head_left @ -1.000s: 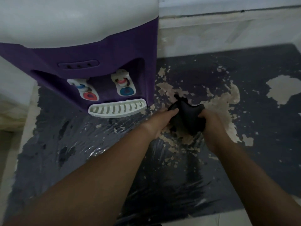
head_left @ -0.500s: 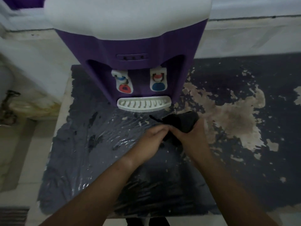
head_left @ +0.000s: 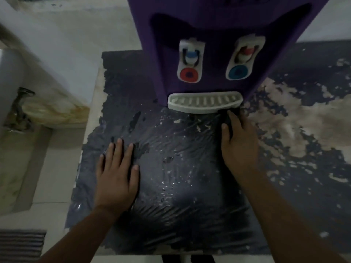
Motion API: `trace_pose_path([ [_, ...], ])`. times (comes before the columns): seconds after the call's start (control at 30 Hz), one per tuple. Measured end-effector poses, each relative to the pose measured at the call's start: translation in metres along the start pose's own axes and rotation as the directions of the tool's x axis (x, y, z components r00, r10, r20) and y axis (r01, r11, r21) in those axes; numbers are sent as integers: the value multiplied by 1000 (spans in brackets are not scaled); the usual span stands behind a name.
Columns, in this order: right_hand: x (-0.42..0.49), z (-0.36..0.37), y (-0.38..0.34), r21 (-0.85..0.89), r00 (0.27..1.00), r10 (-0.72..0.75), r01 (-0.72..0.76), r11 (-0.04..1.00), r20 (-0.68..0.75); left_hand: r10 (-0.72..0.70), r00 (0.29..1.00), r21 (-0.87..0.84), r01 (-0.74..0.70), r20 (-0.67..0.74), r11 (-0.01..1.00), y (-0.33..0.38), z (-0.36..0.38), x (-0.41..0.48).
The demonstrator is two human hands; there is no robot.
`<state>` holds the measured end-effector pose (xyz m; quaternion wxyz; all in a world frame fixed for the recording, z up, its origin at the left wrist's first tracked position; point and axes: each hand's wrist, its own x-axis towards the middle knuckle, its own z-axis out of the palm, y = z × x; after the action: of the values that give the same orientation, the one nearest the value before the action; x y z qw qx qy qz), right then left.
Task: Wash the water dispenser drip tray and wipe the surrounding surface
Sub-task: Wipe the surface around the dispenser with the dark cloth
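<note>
Because the wet film runs right up to the foot of the purple dispenser (head_left: pixel 209 25), I have my right hand (head_left: pixel 239 143) laid flat over the dark cloth (head_left: pixel 224 115). Its fingers are close together and fairly straight, pressing the cloth onto the counter surface (head_left: pixel 180 177) rather than bunching it. That way, I judge, the whole palm can push the cloth along and take up water in a broad pass. The cloth sits just below the right end of the white drip tray (head_left: pixel 205 102), and whether it touches the tray's rim I cannot tell. The tray itself is seated in its slot under the red tap (head_left: pixel 189 74) and the blue tap (head_left: pixel 238 72), so the wiping part of the job seems to be the step in hand. My left hand (head_left: pixel 117 173) rests palm down on the dark surface, well apart from the cloth, fingers straight and slightly spread, holding nothing. I take it as a brace while I lean in. To the right the dark covering is peeled away in pale patches (head_left: pixel 303 114), where a cloth could snag on the ragged edges.
</note>
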<state>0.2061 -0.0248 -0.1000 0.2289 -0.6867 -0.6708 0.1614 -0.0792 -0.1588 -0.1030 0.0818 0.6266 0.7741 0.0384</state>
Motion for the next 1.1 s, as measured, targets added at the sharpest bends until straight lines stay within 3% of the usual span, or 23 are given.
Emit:
trace_pose_path([
  [0.17,-14,27,-44,-46,996,-56,53,998,-74,34,999,20,-34,-27,999,-6,6,0],
  [0.4,-36,76,-121,-26,965,-238,242,970,109,47,997,-51,-50,-69,997,-8,7,-1],
  [0.47,-36,92,-144,43,916,-360,358,933,176,26,996,-102,-35,-88,994,-8,9,-1],
  [0.57,-31,105,-170,221,738,-580,537,814,346,-10,992,-172,-13,-128,985,-7,11,-2],
  [0.63,-24,101,-171,318,654,-632,547,775,416,-7,991,-172,-17,-136,985,-6,10,-3],
  [0.67,-21,95,-166,345,648,-633,530,775,424,-4,991,-163,-18,-135,987,-6,10,-3],
  [0.77,-27,68,-129,359,758,-557,443,822,340,-3,990,-147,-18,-144,989,-6,9,-3],
  [0.9,-42,22,-46,189,934,-356,348,918,6,12,988,-144,-34,-152,989,-8,10,-3],
  [1.0,-32,0,5,-2,991,-91,92,996,-97,15,987,-129,-36,-159,991,-10,11,-3],
  [1.1,-22,4,9,16,990,67,-66,998,-124,13,986,-153,-39,-169,987,-10,11,-4],
])
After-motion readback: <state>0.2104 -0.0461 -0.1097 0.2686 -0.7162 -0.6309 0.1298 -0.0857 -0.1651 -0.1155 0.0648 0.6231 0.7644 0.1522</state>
